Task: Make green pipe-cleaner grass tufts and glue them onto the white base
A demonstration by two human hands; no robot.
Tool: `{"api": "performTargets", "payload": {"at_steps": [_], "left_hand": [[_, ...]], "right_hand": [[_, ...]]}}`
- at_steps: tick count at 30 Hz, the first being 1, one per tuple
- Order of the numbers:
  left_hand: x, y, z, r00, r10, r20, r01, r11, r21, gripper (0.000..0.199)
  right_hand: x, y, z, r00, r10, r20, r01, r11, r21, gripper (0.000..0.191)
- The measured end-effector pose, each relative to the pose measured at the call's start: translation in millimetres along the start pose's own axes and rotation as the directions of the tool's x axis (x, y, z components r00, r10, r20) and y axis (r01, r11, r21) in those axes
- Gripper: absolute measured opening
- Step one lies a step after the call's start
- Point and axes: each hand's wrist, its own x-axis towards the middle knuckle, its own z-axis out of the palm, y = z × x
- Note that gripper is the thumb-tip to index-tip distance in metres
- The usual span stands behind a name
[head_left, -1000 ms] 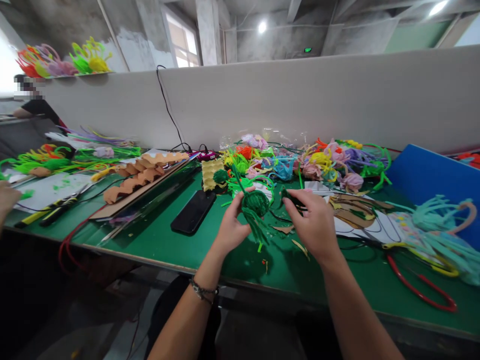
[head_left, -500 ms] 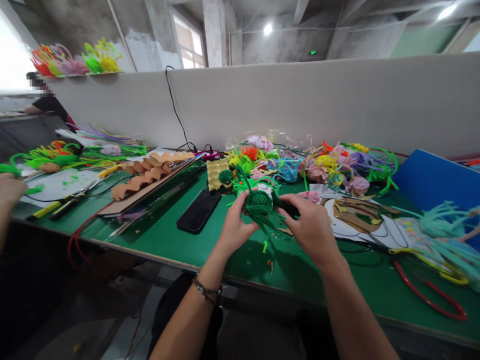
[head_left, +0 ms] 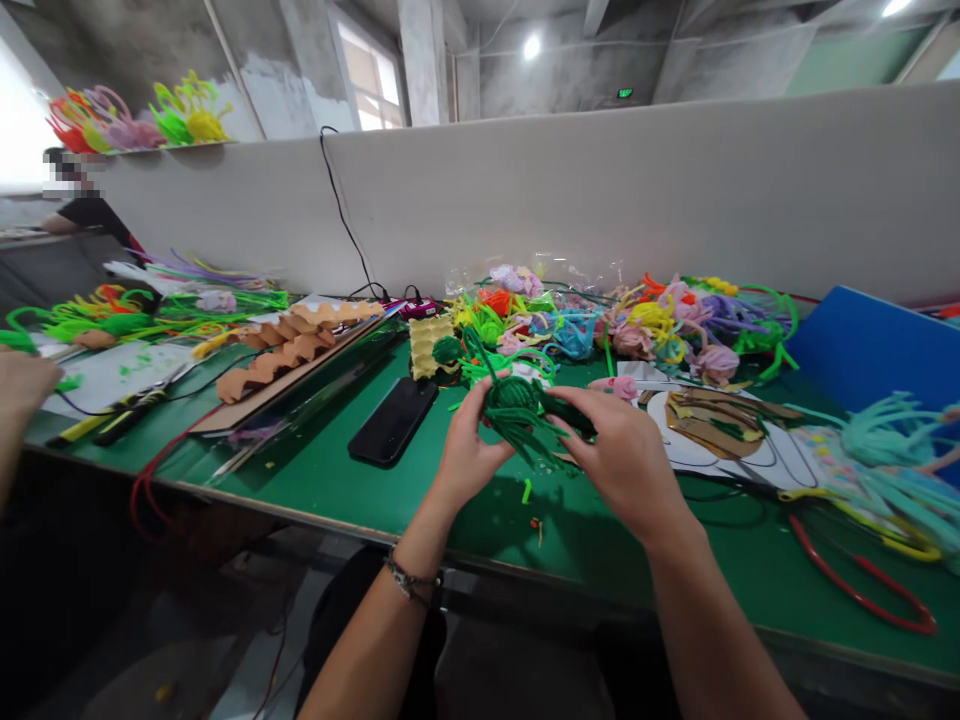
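Observation:
A ball-shaped bundle of dark green fuzzy pipe cleaners (head_left: 517,398), with loose strands fanning downward, is held above the table edge. My left hand (head_left: 471,445) is closed on its left side, thumb below and fingers partly hidden behind. Close by on the right, my right hand (head_left: 628,448) is closed around a dark object (head_left: 576,412) that meets the bundle; its kind cannot be made out. Behind the bundle lie lighter green pipe cleaners (head_left: 480,370) and a yellow egg-crate piece (head_left: 429,345).
A black phone (head_left: 393,422) lies left of my hands on the green table (head_left: 322,480). Brown egg-crate strips (head_left: 277,360) and pliers (head_left: 124,412) are farther left. Red-handled scissors (head_left: 862,590) and a blue board (head_left: 862,350) are at right. Another person's hand (head_left: 26,385) shows at far left.
The view has shifted slightly. My hands keep hold of the green bundle and the dark object, with only small movement of the strands and fingers.

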Motion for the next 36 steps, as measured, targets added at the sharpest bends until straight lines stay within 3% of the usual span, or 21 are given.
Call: {"api": "performTargets", "payload": {"at_steps": [12,23,29,36], "left_hand": [[-1,-1,0.7,0.998,0.033,0.053,-0.035,0.999,0.029,0.053],[-3,1,-6.5,0.994,0.058,0.089,-0.059,0.998,0.009,0.058],[-3,1,-6.3,0.992,0.037,0.120,-0.040,0.999,0.022,0.059],[-2,-1,1.4,0.988,0.083,0.127,-0.088,0.995,0.038,0.056]], "right_hand": [[-1,-4,-6,0.999,-0.041,-0.023,0.040,0.998,-0.048,0.022],[2,-8,0,0.981,-0.184,-0.062,0.175,0.976,-0.131,0.025],[0,-7,2,0.983,-0.163,-0.087,0.148,0.976,-0.160,0.027],[-4,2,1,0.994,-0.102,-0.029,0.097,0.986,-0.133,0.026]]}}
